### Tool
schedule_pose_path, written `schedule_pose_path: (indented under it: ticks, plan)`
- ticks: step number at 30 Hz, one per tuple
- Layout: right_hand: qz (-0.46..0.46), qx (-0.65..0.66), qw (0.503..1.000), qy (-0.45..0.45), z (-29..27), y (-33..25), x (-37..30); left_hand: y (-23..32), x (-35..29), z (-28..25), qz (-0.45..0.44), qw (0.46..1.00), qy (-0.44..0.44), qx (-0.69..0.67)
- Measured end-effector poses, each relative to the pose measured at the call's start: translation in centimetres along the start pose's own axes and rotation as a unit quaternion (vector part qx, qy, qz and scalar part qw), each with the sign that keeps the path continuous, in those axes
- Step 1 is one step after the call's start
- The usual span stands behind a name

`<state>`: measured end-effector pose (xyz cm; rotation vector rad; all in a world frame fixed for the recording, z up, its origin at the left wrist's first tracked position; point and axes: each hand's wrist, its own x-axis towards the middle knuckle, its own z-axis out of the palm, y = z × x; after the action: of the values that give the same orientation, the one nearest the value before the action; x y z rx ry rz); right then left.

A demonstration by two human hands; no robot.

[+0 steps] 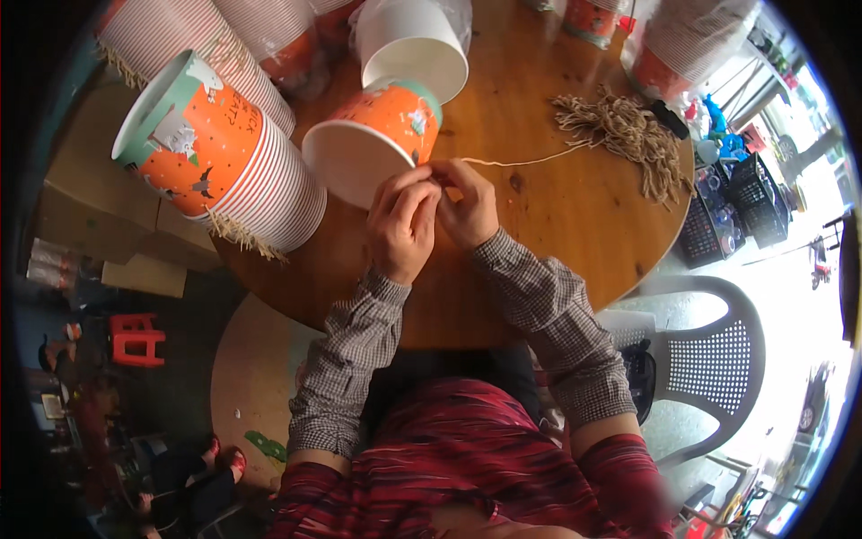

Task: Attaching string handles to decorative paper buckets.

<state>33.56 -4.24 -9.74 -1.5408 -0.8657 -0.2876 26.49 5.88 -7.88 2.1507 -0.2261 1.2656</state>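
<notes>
An orange paper bucket (395, 114) with a green band and a white inside lies on its side on the round wooden table (530, 234), its mouth turned toward me. At its rim my left hand (402, 226) and my right hand (470, 205) meet, fingertips pinched close together. A thin tan cord (530, 163) runs from the fingers of my right hand across the table to a loose bundle of tan cords (620, 135). What the left fingertips pinch is hidden, though they touch or nearly touch the bucket's rim.
Left of my hands leans a nested stack of orange buckets (224, 135), tan cord ends hanging from it. Behind the worked bucket lies a white bucket (415, 49). A plastic-wrapped stack (687, 45) stands far right. Beside the table are a grey chair (709, 359) and black crates (718, 216).
</notes>
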Motion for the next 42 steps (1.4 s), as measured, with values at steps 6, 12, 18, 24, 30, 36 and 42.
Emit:
schedule_pose_path:
  ticks: [6,12,18,24,30,36,42]
  plan:
    - [0.054,0.066,0.996,0.004,-0.9,-4.2,-4.0,6.0,-0.2,-3.4,0.025,0.994,-0.098,0.036]
    - [0.166,0.181,0.969,0.013,-2.8,-9.2,-9.4,12.0,-0.6,-7.0,0.038,0.982,-0.181,0.034]
    - [0.292,0.101,0.946,-0.100,-9.5,-19.1,-12.8,18.9,-2.2,-10.4,-0.001,0.956,-0.284,-0.075]
    - [0.326,0.193,0.921,-0.088,-11.5,-22.1,-19.5,23.2,-6.5,-10.7,0.001,0.938,-0.317,-0.138]
    - [0.304,0.161,0.939,-0.017,-10.9,-21.6,-25.8,25.1,-10.5,-10.8,-0.008,0.934,-0.321,-0.157]
    - [0.357,0.201,0.912,-0.008,-9.9,-19.7,-27.0,22.3,-12.2,-9.5,-0.075,0.924,-0.341,-0.160]
    - [0.298,0.123,0.947,-0.019,-10.2,-20.8,-27.3,19.8,-12.4,-9.9,-0.242,0.834,-0.316,-0.382]
